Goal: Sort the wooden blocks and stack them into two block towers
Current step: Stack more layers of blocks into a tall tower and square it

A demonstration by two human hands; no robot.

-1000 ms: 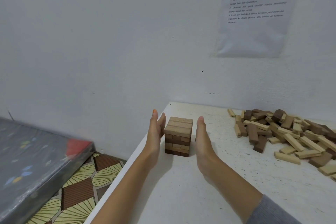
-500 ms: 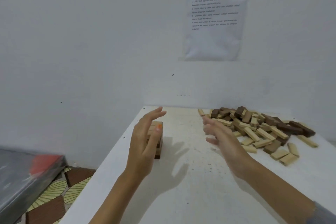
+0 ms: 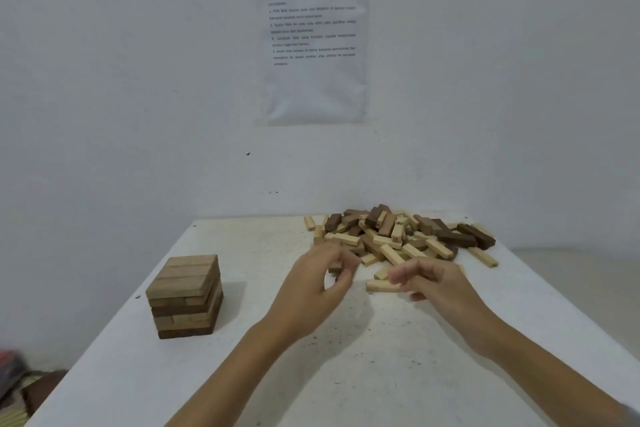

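Note:
A short tower point(image 3: 185, 295) of brown wooden blocks stands near the left edge of the white table point(image 3: 346, 374). A loose pile of light and dark blocks point(image 3: 398, 236) lies at the far right. My left hand point(image 3: 317, 284) is at the pile's near edge, with fingers and thumb curved toward a small brown block point(image 3: 334, 267); blur hides whether it grips it. My right hand point(image 3: 436, 282) hovers with loosely curled fingers just right of a light block point(image 3: 381, 285) lying on the table and holds nothing.
A printed sheet point(image 3: 313, 42) hangs on the white wall behind the table. The table's left edge drops to a patterned floor point(image 3: 20, 402). Bare tabletop lies between the tower and the pile.
Both hands left the tower and moved right to the near edge of the pile. The view swung right, so the tower now sits at the left.

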